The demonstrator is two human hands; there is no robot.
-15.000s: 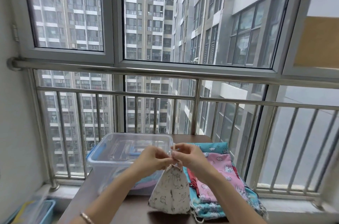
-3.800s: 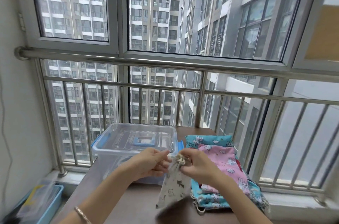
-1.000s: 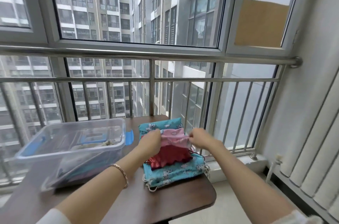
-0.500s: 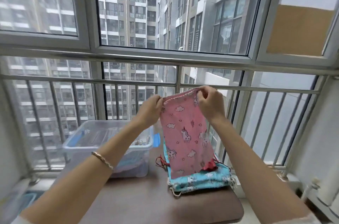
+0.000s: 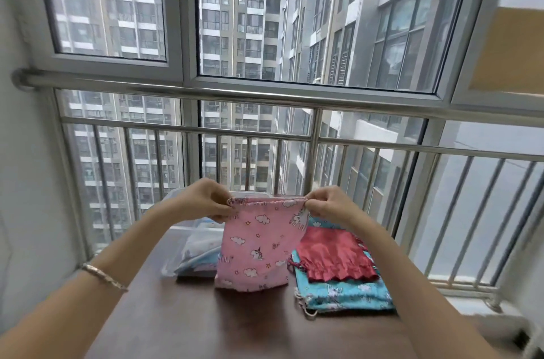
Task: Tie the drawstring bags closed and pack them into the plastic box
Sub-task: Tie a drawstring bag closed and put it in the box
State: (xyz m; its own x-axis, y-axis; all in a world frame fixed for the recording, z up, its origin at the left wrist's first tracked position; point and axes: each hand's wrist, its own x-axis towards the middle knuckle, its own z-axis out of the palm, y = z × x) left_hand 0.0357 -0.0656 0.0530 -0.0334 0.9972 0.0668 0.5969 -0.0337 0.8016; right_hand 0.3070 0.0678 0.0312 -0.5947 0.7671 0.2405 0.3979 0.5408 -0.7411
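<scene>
Pink unicorn-print drawstring bag hangs upright over the brown counter. My left hand and right hand pinch its top corners, spreading the mouth to cinch. Clear plastic box behind, handy for packing.

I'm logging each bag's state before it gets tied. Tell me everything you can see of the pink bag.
The pink bag looks like printed cotton, with white clouds, stars and unicorns. It hangs upright, mouth up, its gathered drawstring hem stretched between the left hand and right hand, each pinching a top corner. It is untied. Its lower edge reaches the table, in front of the plastic box; whether it rests there is unclear.
</scene>
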